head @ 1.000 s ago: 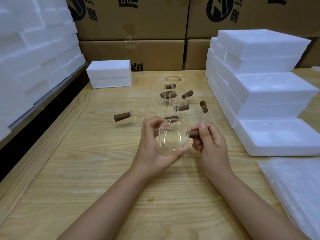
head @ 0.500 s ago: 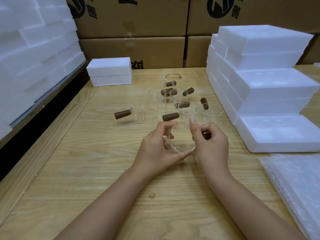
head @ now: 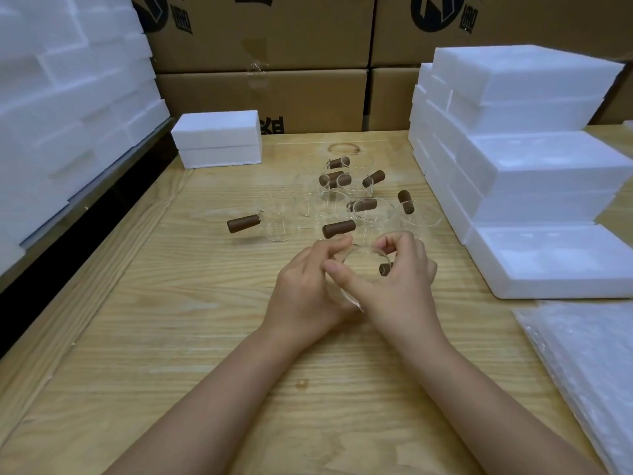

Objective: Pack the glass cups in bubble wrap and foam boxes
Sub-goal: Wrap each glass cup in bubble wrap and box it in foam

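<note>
Glass cup (head: 356, 274) held low over the table (head: 171, 320), brown handle (head: 385, 269) pointing right into the right hand (head: 404, 286) pinching its rim, left hand (head: 305, 289) curled round its left wall, bubble wrap (head: 582, 354) nearer the right hand.

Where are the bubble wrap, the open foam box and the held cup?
bubble wrap (head: 589, 365), head view, middle of the sheet.
foam box (head: 548, 260), head view, bare hollow.
held cup (head: 363, 266), head view, glass wall.

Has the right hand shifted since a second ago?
Yes. The right hand has edged left, away from the open foam box; its thumb now crosses the glass cup toward the left hand.
</note>
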Available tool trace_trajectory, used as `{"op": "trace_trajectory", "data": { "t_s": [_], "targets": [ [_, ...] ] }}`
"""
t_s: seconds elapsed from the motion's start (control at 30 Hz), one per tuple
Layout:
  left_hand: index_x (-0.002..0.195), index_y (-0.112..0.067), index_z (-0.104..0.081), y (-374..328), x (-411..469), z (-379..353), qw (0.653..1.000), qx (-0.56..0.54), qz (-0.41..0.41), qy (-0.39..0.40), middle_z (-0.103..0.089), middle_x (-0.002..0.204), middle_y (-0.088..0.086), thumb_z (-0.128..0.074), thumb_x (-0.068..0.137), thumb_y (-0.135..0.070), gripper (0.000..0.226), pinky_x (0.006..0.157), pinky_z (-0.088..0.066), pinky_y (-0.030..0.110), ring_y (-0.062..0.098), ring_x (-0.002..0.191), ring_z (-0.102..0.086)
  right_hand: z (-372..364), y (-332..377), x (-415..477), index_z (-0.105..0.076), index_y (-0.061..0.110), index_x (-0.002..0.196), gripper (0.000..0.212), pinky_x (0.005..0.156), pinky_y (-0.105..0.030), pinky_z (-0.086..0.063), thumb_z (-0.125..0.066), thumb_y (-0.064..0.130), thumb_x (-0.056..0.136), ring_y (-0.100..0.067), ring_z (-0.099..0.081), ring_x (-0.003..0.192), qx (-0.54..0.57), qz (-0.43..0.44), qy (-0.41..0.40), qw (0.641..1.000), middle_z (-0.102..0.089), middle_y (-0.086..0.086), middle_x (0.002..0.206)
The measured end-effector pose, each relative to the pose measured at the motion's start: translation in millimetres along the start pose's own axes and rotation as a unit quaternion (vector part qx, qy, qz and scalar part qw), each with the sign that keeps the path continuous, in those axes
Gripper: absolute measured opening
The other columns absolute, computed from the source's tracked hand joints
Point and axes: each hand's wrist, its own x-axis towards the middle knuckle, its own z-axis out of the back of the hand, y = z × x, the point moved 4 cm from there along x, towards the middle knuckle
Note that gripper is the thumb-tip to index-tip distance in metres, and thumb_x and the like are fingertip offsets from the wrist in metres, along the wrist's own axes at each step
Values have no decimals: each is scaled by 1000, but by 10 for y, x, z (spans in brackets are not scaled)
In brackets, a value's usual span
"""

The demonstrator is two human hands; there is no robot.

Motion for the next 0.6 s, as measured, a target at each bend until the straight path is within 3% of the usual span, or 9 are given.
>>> {"op": "trace_trajectory", "data": {
  "t_s": [0.1,0.23,0.33,0.4,0.5,0.6],
  "targets": [
    [108,4,-62,-17,0,2,1000,-6,-3,-3,-69,111,9,-90,55,-17,63,82,-47,20,18,94,-68,35,13,-21,-45,29,87,59,84,-26,-40,-70,68,51,-12,-34,99,34,0,-20,999,-47,16,93],
    [104,1,-57,2,3,-14,999,-38,11,16,-66,114,1,-92,54,-21,64,76,-40,1,0,83,-57,92,19,19,-53,25,75,42,75,-35,-46,-68,62,65,-28,-52,91,101,-2,-23,995,-57,10,77],
    [110,-2,-55,55,15,-24,995,-91,34,16,-58,119,-10,-93,56,-17,68,77,-51,13,6,94,-62,140,18,77,-54,24,66,31,63,-17,-40,-68,50,76,-3,-49,64,139,12,1,990,-56,19,60],
    [112,-14,-53,85,32,-12,991,-125,52,8,-58,122,-16,-93,57,-18,69,81,-53,17,2,102,-63,172,15,119,-56,24,65,25,55,-9,-37,-68,36,83,2,-44,52,157,23,41,986,-53,23,54],
    [109,-38,-47,127,44,21,984,-157,88,-3,-62,121,-18,-94,55,-24,73,78,-53,16,0,95,-66,232,18,177,-70,26,79,9,73,-16,-48,-67,22,86,-8,-60,71,167,32,117,978,-68,17,77],
    [104,-42,-49,169,48,26,979,-170,112,-5,-67,109,-16,-95,53,-27,71,69,-52,13,0,83,-66,285,5,198,-72,22,100,22,94,-30,-51,-69,10,82,-14,-65,98,163,38,191,967,-69,-1,107]
  ]
}}
